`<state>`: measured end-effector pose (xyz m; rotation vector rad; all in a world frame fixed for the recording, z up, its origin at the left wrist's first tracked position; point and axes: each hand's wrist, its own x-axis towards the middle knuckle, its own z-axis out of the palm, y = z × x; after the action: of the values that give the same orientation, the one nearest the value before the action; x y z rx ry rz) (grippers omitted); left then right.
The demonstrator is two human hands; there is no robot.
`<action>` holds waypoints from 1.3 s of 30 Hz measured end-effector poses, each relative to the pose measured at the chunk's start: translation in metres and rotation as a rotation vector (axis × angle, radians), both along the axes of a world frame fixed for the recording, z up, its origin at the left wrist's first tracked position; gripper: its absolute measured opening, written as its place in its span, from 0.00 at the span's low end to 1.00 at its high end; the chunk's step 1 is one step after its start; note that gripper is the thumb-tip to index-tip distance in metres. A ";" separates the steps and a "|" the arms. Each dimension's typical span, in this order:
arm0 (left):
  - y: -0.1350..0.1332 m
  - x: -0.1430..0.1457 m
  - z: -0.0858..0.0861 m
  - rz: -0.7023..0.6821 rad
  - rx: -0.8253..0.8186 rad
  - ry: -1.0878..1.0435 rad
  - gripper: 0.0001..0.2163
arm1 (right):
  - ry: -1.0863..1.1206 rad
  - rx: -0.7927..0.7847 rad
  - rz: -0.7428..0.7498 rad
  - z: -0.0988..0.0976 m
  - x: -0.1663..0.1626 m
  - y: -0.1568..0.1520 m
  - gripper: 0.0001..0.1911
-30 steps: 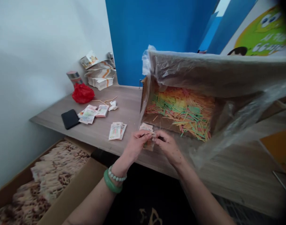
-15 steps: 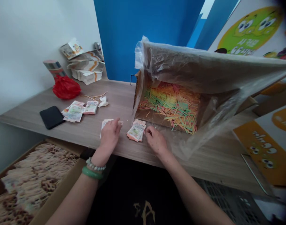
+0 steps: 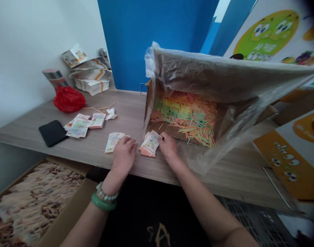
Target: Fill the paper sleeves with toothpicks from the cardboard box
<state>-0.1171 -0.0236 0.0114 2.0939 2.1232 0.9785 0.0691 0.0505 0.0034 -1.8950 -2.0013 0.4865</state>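
Observation:
On the table in front of me lie two small groups of printed packets. My right hand (image 3: pixel 168 146) is closed, thumb and fingertips pinching the upper right corner of a packet (image 3: pixel 151 141) that tops the right-hand pile. The pile's packets have red-striped ends. My left hand (image 3: pixel 124 152) rests just right of another packet (image 3: pixel 111 141), partly covering it. Its fingers are curled together, and whatever may be between them is hidden. Behind my right hand, an open carton lined with clear plastic (image 3: pixel 169 128) lies with many thin coloured sticks (image 3: pixel 190 115) inside.
Further left are more packets (image 3: pixel 81 125), a black phone-like slab (image 3: pixel 52 132), crumpled tissue (image 3: pixel 111 114) and a red plastic bag (image 3: pixel 69 98). Folded white cartons (image 3: pixel 91 84) lean by the wall. Below the table edge stands a box full of packets (image 3: pixel 41 195). Printed cartons (image 3: pixel 290 157) stand right.
My left hand has shifted right relative to the left packet, uncovering more of it, and its fingers have curled. My right fingers have come onto the right-hand pile's corner. The view has shifted slightly.

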 end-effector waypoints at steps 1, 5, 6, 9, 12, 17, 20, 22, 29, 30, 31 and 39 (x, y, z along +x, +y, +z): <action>0.001 0.005 0.000 -0.034 0.001 -0.041 0.11 | -0.004 0.002 0.018 0.001 0.001 0.001 0.12; 0.007 0.022 0.001 -0.151 -0.031 -0.112 0.11 | -0.125 -0.045 0.111 0.015 0.002 -0.001 0.16; 0.008 0.024 0.002 -0.158 -0.033 -0.117 0.10 | -0.173 -0.042 0.120 0.020 0.003 -0.003 0.16; 0.012 0.030 0.006 -0.146 -0.028 -0.164 0.10 | -0.280 0.076 0.086 0.036 0.011 -0.016 0.18; 0.019 0.037 0.012 -0.165 -0.053 -0.324 0.15 | -0.190 0.150 0.160 0.047 0.020 -0.031 0.17; 0.028 0.056 0.018 -0.406 -0.184 -0.684 0.03 | 0.266 0.025 0.441 0.048 0.048 -0.024 0.14; 0.023 0.071 0.015 -0.430 -0.238 -0.699 0.04 | 0.125 0.050 0.243 0.047 0.085 0.003 0.14; 0.016 0.086 0.012 -0.488 -0.251 -0.557 0.04 | -0.155 0.083 0.057 0.047 0.111 0.021 0.17; 0.008 0.144 -0.014 -0.791 -0.260 -0.088 0.07 | -0.537 0.121 0.192 0.036 0.131 0.055 0.23; 0.010 0.147 -0.018 -0.816 -0.281 -0.076 0.07 | -0.543 0.105 0.206 0.034 0.129 0.060 0.22; 0.012 0.149 -0.022 -0.827 -0.303 -0.079 0.07 | -0.547 0.087 0.213 0.031 0.127 0.065 0.22; 0.015 0.143 -0.040 -0.716 -0.365 -0.281 0.05 | -0.581 0.083 0.193 0.022 0.125 0.094 0.18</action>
<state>0.0256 -0.0086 -0.0289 2.1023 1.1550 0.6683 0.1936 0.1444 0.0251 -1.9527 -2.5283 -0.1287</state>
